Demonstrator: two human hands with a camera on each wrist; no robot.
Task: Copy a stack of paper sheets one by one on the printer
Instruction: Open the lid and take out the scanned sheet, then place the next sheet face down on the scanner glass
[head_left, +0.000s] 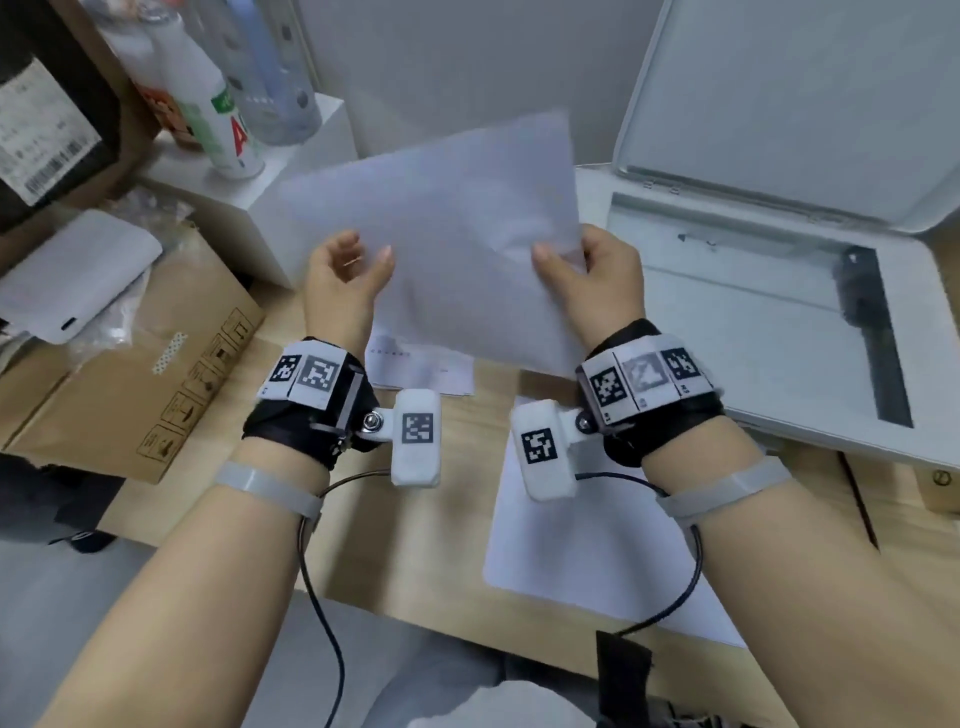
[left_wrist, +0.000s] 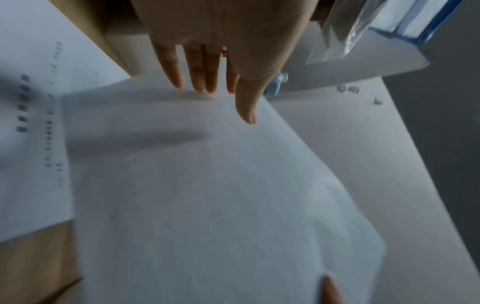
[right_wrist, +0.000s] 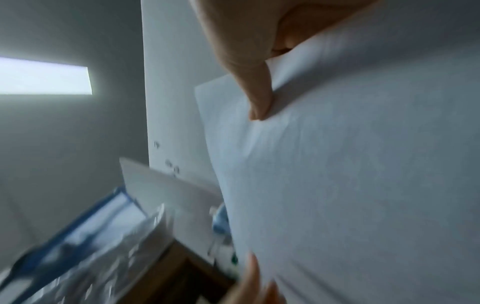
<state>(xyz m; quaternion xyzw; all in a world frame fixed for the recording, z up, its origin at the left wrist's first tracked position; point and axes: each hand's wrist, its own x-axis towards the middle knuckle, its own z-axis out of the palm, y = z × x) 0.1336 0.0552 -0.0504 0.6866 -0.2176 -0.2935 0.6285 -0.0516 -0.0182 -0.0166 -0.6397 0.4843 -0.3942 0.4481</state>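
Note:
I hold a white paper sheet tilted in the air over the wooden desk. My right hand pinches its right edge, thumb on top; the right wrist view shows that thumb pressed on the sheet. At the sheet's left edge, my left hand has straight, relaxed fingers and its thumb hovers over the paper without clamping it. The white printer stands at the right, its lid raised and its scanner glass bare. A printed sheet lies under the held one.
Another white sheet lies on the desk near my right forearm. A cardboard box with a white device on it sits at the left. A white box carrying bottles stands behind the held sheet.

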